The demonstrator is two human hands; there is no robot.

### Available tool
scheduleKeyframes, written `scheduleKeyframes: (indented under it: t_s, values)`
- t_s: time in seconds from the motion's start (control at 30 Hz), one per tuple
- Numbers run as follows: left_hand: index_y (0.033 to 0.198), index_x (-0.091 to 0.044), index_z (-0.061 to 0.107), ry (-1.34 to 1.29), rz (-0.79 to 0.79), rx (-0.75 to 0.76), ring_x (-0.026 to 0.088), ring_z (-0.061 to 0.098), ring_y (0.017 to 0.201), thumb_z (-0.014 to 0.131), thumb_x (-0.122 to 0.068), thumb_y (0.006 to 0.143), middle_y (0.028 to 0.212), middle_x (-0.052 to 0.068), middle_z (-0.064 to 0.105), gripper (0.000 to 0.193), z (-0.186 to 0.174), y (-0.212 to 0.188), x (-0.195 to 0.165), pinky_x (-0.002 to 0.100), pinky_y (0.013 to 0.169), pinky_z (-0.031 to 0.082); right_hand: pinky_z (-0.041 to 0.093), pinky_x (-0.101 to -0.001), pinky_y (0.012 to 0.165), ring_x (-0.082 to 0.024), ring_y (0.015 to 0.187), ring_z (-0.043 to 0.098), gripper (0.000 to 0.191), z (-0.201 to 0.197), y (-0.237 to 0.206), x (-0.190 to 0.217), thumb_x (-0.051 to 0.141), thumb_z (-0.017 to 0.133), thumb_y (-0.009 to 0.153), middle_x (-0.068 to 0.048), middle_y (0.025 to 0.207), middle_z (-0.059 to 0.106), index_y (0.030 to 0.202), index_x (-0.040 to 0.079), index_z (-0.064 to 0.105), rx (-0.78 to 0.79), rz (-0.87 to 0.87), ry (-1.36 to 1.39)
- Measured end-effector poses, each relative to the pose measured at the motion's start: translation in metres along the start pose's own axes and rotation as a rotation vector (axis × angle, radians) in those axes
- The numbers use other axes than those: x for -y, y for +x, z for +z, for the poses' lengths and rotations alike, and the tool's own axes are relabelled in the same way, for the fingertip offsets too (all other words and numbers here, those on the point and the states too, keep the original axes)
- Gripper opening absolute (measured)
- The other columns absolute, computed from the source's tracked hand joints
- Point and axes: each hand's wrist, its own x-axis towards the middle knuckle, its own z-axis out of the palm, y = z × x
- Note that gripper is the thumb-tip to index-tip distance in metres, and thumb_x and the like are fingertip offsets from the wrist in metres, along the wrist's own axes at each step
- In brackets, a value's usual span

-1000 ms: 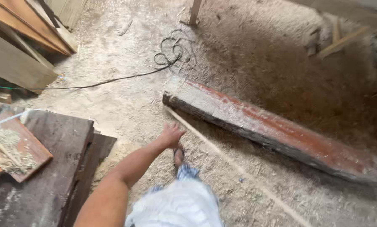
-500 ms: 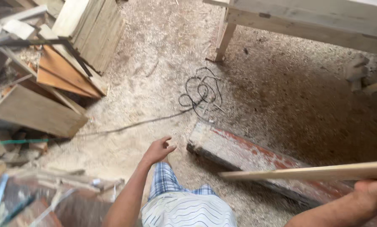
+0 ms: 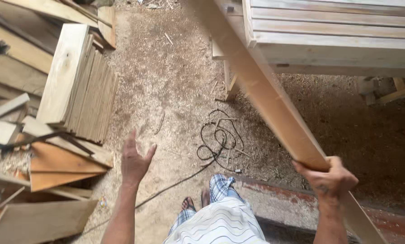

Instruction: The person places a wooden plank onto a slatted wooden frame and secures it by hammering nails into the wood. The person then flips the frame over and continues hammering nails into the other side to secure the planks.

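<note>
I see the long pale wooden batten (image 3: 261, 90) slanting up and away from my right hand (image 3: 327, 180), whose grip is clenched around its lower part, likely to steady its length, while my left hand (image 3: 134, 160) hovers released, fingers spread, over the sawdust floor (image 3: 175, 81).

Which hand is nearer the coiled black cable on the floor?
Left. The left hand hangs open, empty, just left of the coiled black cable. The right hand is farther off to its right, gripping the long wooden plank.
</note>
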Motion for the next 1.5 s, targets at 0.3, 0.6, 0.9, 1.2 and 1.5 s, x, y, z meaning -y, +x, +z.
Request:
scheduleKeyframes:
  t_s: [0.3, 0.6, 0.9, 1.2, 1.5]
  values:
    - [0.170, -0.027, -0.007, 0.565, 0.366, -0.247, 0.041, 0.009, 0.162, 0.077, -0.078, 0.085, 0.176, 0.022, 0.003, 0.130, 0.015, 0.270, 0.043, 0.062, 0.129, 0.008, 0.050, -0.0318, 0.040, -0.013, 0.036, 0.054, 0.071, 0.157, 0.188, 0.099, 0.082, 0.064, 0.077, -0.001, 0.050, 0.061, 0.062, 0.013, 0.064, 0.094, -0.455, 0.044]
    - [0.157, -0.027, 0.002, 0.891, 0.068, 0.118, 0.045, 0.022, 0.149, 0.074, -0.072, 0.070, 0.161, 0.024, 0.016, 0.122, 0.044, 0.491, 0.076, 0.064, 0.117, 0.020, 0.046, -0.0284, 0.035, -0.011, 0.036, 0.051, 0.069, 0.300, 0.427, 0.135, 0.083, 0.068, 0.077, 0.000, 0.051, 0.059, 0.063, 0.017, 0.056, 0.218, -0.767, 0.268]
    - [0.142, -0.018, 0.024, 0.764, 0.079, 0.285, 0.042, 0.044, 0.121, 0.082, -0.066, 0.067, 0.134, 0.022, 0.040, 0.106, 0.202, 0.718, 0.010, 0.057, 0.097, 0.036, 0.057, -0.0303, 0.057, -0.019, 0.067, 0.067, 0.079, 0.494, 0.596, 0.141, 0.074, 0.076, 0.056, -0.003, 0.077, 0.071, 0.104, 0.012, 0.067, 0.727, -0.571, 0.458]
    - [0.127, -0.009, 0.046, 0.225, 0.462, 0.404, 0.038, 0.065, 0.094, 0.090, -0.060, 0.064, 0.106, 0.019, 0.065, 0.092, 0.289, 0.852, -0.052, 0.051, 0.077, 0.052, 0.060, -0.0395, 0.085, -0.028, 0.101, 0.072, 0.051, 0.508, 0.680, 0.214, 0.047, 0.080, 0.090, -0.017, 0.111, 0.074, 0.113, 0.002, 0.071, -0.140, 0.316, 0.146]
    - [0.151, -0.006, 0.034, -0.568, 0.191, 1.628, 0.032, 0.072, 0.103, 0.085, -0.025, 0.076, 0.127, 0.030, 0.067, 0.094, 0.394, 0.915, -0.254, 0.044, 0.084, 0.061, 0.056, -0.0435, 0.100, -0.021, 0.111, 0.068, 0.069, 0.529, 0.599, 0.423, 0.045, 0.074, 0.088, -0.013, 0.121, 0.070, 0.140, 0.004, 0.053, 0.582, 0.928, 1.281]
